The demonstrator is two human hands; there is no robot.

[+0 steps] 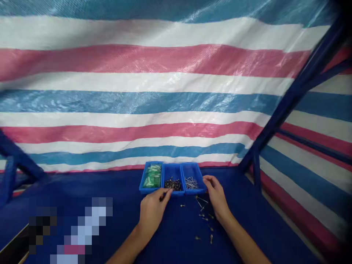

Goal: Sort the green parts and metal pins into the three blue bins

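Observation:
Three blue bins stand side by side on a dark blue surface. Green-and-clear packets (153, 176) fill the left bin (142, 183). Small dark brass-like parts (172, 184) lie in the middle bin (172, 170), and silver screws or pins (191, 183) in the right bin (190, 169). My left hand (153, 207) is at the front edge of the middle bin, thumb and forefinger pinched together; what they hold is too small to name. My right hand (216, 196) is at the right bin's front right corner, fingers bent; anything between them is hidden.
Loose small metal parts (211, 228) are scattered on the blue surface (110, 187) in front of the bins. Blue metal frame bars (286, 106) rise at the right, before a striped sheet (154, 58). A dark object (13, 245) lies lower left, beside a pixelated area.

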